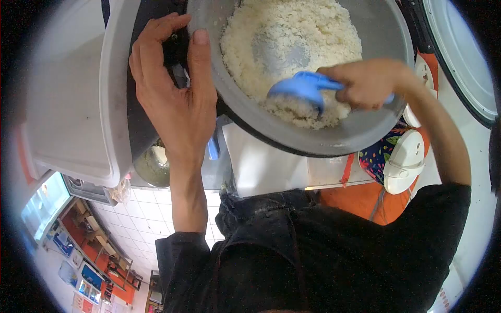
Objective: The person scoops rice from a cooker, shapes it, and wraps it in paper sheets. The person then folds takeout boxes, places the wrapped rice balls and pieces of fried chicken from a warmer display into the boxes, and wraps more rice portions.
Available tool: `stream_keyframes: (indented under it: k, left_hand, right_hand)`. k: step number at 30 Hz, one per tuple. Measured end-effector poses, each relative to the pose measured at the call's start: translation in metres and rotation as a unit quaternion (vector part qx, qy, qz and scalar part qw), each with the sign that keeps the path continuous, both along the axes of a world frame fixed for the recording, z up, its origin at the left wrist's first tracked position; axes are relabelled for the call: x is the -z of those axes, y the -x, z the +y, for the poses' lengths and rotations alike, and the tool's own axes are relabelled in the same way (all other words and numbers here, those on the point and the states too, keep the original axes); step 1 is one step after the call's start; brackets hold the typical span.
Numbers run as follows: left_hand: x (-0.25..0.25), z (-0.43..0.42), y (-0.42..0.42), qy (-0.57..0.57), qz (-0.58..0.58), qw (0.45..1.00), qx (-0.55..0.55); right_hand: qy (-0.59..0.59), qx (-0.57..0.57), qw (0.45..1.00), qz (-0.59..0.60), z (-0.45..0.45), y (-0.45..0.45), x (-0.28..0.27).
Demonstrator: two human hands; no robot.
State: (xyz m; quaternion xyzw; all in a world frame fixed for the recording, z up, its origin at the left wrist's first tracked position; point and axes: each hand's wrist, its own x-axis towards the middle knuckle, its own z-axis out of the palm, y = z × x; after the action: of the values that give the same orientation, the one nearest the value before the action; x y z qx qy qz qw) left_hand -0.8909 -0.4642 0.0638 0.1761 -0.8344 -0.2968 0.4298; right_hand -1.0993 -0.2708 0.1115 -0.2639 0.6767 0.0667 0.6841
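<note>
A large grey pot (383,41) holds white cooked rice (308,26), with a patch of the pot's bottom bare near the middle. My right hand (368,83) is closed round the handle of a blue scoop (300,89), whose blurred head is in the rice at the near side of the pot. At the pot's left rim is my left hand (177,78), its fingers apart and curved, the thumb lying close to the rim. Nothing shows between its fingers. Whether the fingertips press on the rim is hard to tell.
Left stands a big white container (73,104). Below my left hand lies a metal bowl (151,169). White paper (266,161) lies under the pot's near side. At right are a flowered cloth (374,159) with white handles (404,164) and a round lid (469,47).
</note>
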Motion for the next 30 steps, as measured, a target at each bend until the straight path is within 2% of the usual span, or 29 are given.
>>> stream_keyframes:
  k: [3, 4, 5, 6, 8, 11, 12, 13, 15, 16, 18, 19, 21, 24, 28, 30]
  left_hand:
    - [0.001, 0.001, -0.001, -0.003, -0.011, 1.0, -0.009]
    - [0.003, 0.0, -0.001, 0.017, -0.008, 1.0, -0.004]
    - [0.004, -0.001, -0.002, 0.037, -0.008, 0.999, 0.0]
    - [0.003, -0.001, -0.002, 0.038, -0.007, 0.999, -0.004]
    - [0.001, 0.001, 0.0, 0.035, -0.008, 0.999, -0.008]
    - [0.0, 0.001, -0.001, 0.01, -0.003, 1.0, -0.014]
    - [0.0, 0.0, 0.0, 0.013, -0.003, 1.0, -0.02]
    - [-0.001, 0.002, 0.0, 0.008, -0.022, 0.999, -0.023]
    - [-0.001, 0.005, -0.005, 0.0, -0.049, 0.998, -0.025]
    - [-0.002, 0.005, -0.003, 0.002, -0.031, 0.999, -0.022]
    - [-0.002, 0.003, 0.001, 0.01, -0.006, 1.0, -0.024]
    - [-0.001, 0.001, 0.001, 0.013, 0.0, 1.0, -0.019]
    - [0.0, 0.001, -0.003, 0.017, 0.003, 1.0, -0.016]
    - [0.0, 0.002, -0.004, -0.011, -0.007, 1.0, -0.014]
    - [-0.002, 0.001, -0.002, 0.006, -0.004, 1.0, -0.009]
    - [-0.003, 0.001, -0.002, 0.009, -0.002, 1.0, -0.012]
  right_hand:
    - [-0.043, 0.01, 0.998, 0.033, -0.009, 0.028, -0.013]
    - [-0.035, -0.025, 0.996, 0.08, -0.013, 0.032, -0.013]
    - [-0.035, -0.028, 0.996, 0.079, -0.008, 0.036, 0.003]
    - [0.099, -0.186, 0.966, 0.147, 0.002, 0.041, 0.032]
    - [0.122, -0.256, 0.923, 0.261, -0.006, -0.002, 0.033]
    - [0.117, -0.25, 0.938, 0.21, -0.009, -0.018, 0.009]
    - [0.194, -0.265, 0.928, 0.176, 0.0, -0.009, 0.011]
    - [0.198, -0.265, 0.928, 0.174, -0.008, -0.009, 0.01]
    - [0.078, -0.153, 0.982, 0.08, -0.021, -0.014, 0.003]
    - [0.078, -0.15, 0.982, 0.081, -0.018, -0.012, 0.006]
    - [0.021, -0.053, 0.998, -0.011, -0.022, 0.002, 0.017]
    - [0.026, -0.055, 0.998, -0.009, -0.023, 0.009, 0.018]
    - [-0.016, 0.028, 0.997, -0.074, -0.016, 0.024, 0.018]
    - [-0.056, 0.071, 0.99, -0.108, -0.009, 0.046, 0.013]
    - [-0.033, 0.14, 0.985, -0.096, 0.011, 0.054, -0.012]
    - [0.021, 0.188, 0.977, -0.096, 0.025, 0.053, -0.026]
